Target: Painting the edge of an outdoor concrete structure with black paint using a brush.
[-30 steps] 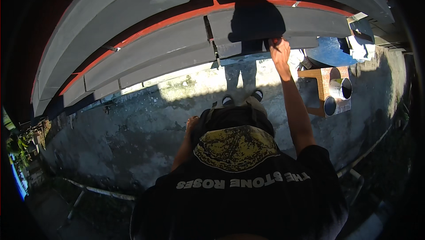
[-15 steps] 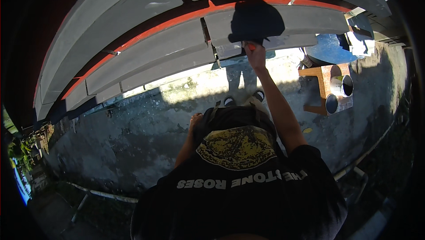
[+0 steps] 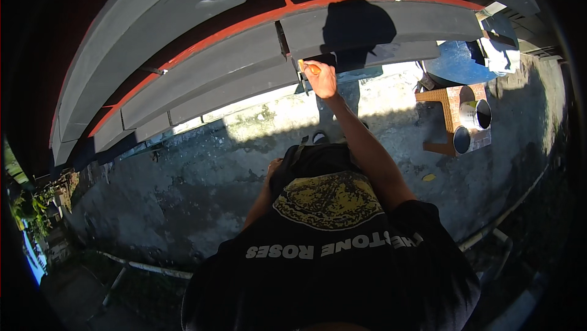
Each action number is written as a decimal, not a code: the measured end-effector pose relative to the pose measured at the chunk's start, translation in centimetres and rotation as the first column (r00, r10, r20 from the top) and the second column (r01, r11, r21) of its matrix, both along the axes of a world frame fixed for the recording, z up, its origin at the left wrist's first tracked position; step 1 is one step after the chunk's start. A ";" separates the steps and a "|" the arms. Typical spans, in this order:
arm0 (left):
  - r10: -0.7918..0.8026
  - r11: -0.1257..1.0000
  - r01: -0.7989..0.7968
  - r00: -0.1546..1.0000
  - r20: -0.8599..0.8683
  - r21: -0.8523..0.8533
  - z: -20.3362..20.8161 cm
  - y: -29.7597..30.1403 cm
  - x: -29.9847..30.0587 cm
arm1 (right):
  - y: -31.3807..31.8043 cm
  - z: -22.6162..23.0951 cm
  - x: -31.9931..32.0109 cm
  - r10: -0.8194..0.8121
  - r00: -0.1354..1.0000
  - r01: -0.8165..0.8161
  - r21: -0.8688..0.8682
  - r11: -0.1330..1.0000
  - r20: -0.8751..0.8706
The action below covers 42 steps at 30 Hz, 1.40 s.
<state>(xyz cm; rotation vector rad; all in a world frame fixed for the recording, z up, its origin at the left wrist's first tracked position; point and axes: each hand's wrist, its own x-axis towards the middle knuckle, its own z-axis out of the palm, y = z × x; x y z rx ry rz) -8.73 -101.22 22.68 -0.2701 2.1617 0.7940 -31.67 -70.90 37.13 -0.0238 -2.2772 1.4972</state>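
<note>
My right hand (image 3: 324, 81) is raised in the sunlight, its fingers closed around the orange handle of a paintbrush (image 3: 313, 69). The brush is at the lower edge of a grey painted board (image 3: 342, 34), by a dark vertical gap between two boards; its bristles are hard to make out. Low beside my dark shorts, my left hand (image 3: 275, 165) hangs near my hip. Its fingers are mostly hidden in shade, and I see nothing in it.
A brown woven-pattern stool (image 3: 451, 111) stands to the right, with a pale can (image 3: 469, 114) and a dark round container (image 3: 461, 141) on it. Behind it is a blue round surface (image 3: 455, 65). A red strip (image 3: 244, 22) runs between the grey boards. A pale pipe rail (image 3: 147, 267) lies behind me.
My right hand has moved left with the paintbrush, from under my head's shadow to the gap between the boards. My left hand stays by my hip.
</note>
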 end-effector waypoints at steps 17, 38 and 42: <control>0.165 0.986 -0.167 0.979 0.118 0.007 5.8 2.9 -5.3 | 7.5 1.0 1.3 -0.073 0.958 0.087 -0.040 0.995 0.278; 0.163 0.984 -0.169 0.981 0.104 0.051 2.8 0.5 -2.3 | 3.9 1.2 -1.8 0.051 0.965 -0.106 0.203 0.973 0.257; 0.137 0.987 -0.143 0.986 0.096 0.068 2.8 1.1 -2.4 | 4.2 0.1 -1.9 0.069 0.972 -0.101 0.134 0.986 0.226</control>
